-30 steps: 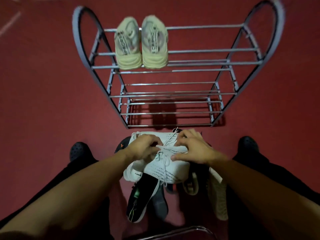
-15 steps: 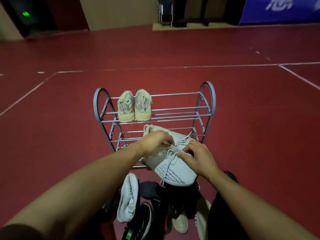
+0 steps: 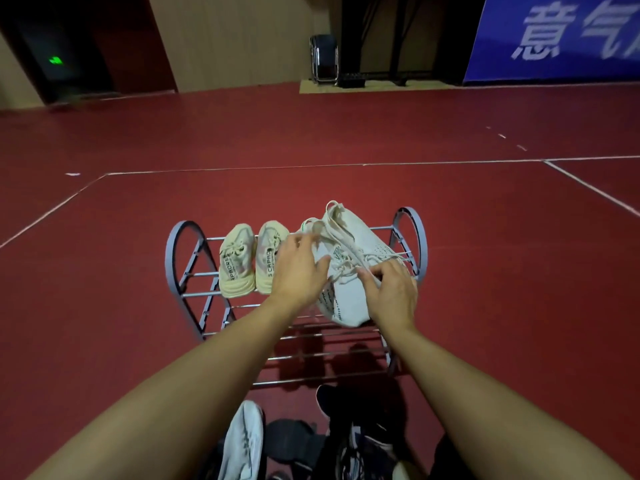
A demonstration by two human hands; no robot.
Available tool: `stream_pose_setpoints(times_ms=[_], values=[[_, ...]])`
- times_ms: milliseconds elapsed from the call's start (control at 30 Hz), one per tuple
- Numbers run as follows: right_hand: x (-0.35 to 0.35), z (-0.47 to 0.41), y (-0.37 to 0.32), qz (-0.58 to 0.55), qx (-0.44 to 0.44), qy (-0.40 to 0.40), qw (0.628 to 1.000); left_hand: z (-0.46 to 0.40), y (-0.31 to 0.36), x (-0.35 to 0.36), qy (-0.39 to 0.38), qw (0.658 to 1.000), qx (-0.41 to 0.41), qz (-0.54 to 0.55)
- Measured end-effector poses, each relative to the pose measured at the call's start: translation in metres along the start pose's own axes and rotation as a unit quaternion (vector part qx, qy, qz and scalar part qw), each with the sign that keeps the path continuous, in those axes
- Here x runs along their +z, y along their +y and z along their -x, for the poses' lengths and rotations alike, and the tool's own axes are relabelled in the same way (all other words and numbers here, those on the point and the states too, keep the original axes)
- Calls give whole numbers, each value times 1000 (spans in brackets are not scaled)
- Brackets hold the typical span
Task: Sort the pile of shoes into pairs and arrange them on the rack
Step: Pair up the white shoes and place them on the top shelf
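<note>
A grey metal shoe rack (image 3: 180, 258) stands on the red floor in front of me. A pale yellow pair of sneakers (image 3: 252, 261) sits on the left of its top shelf. Both my hands hold a white pair of lace-up sneakers (image 3: 349, 258) over the right half of the top shelf. My left hand (image 3: 298, 271) grips the left shoe's side, and my right hand (image 3: 391, 289) holds the right shoe at its laces. Whether the soles touch the bars is hidden by my hands.
The pile of shoes lies at the bottom edge: a white sneaker (image 3: 242, 441) and dark shoes (image 3: 349, 434). The rack's lower shelves (image 3: 311, 358) hold nothing. White court lines (image 3: 346, 165) cross the floor. A folding chair (image 3: 323, 58) and a blue banner (image 3: 554, 36) stand far off.
My hands lifted the white sneakers off the pile and carried them forward and up to the rack's top shelf, right of the yellow pair. My view tilted upward.
</note>
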State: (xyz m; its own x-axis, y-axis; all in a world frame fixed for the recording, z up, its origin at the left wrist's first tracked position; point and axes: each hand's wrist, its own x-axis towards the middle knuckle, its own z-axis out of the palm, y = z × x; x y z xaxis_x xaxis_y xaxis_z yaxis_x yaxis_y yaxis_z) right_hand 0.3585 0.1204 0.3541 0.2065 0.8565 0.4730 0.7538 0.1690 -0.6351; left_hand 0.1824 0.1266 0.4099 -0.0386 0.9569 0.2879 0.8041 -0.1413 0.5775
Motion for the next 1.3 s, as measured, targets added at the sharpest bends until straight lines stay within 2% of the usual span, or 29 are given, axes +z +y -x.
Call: stream_pose_setpoints(times_ms=[100, 233, 367, 533, 733, 833, 900, 1000, 1033, 1133, 1167, 1233, 1300], values=[[30, -32, -2, 23, 32, 6, 999, -16, -16, 16, -45, 996, -76, 21], [64, -56, -5, 51, 80, 12, 995, -25, -33, 45, -95, 992, -78, 16], [83, -61, 6, 102, 135, -19, 985, -25, -42, 70, -178, 979, -97, 16], [87, -58, 23, 120, 106, -68, 985, -14, -55, 85, -216, 972, -73, 53], [79, -50, 34, 119, 103, -121, 980, -10, -55, 92, -174, 979, -30, 100], [76, -46, 35, 63, 143, -137, 978, -7, -62, 90, -149, 985, 19, 87], [76, -45, 35, 11, 159, -137, 978, 0, -64, 90, -135, 981, 50, 127], [77, -37, 37, -55, 152, -100, 982, 3, -64, 95, -94, 984, 72, 137], [78, -33, 38, -68, 148, -81, 983, 2, -65, 95, -78, 987, 91, 111], [81, -31, 35, -111, 161, -25, 980, -3, -73, 93, -87, 978, 180, -59], [81, -33, 33, -119, 171, -8, 978, -5, -76, 95, -85, 975, 192, -70], [79, -39, 32, -132, 178, 18, 975, -5, -75, 94, -72, 981, 180, -26], [77, -43, 32, -150, 169, 36, 973, -8, -72, 91, -27, 981, 193, -13]])
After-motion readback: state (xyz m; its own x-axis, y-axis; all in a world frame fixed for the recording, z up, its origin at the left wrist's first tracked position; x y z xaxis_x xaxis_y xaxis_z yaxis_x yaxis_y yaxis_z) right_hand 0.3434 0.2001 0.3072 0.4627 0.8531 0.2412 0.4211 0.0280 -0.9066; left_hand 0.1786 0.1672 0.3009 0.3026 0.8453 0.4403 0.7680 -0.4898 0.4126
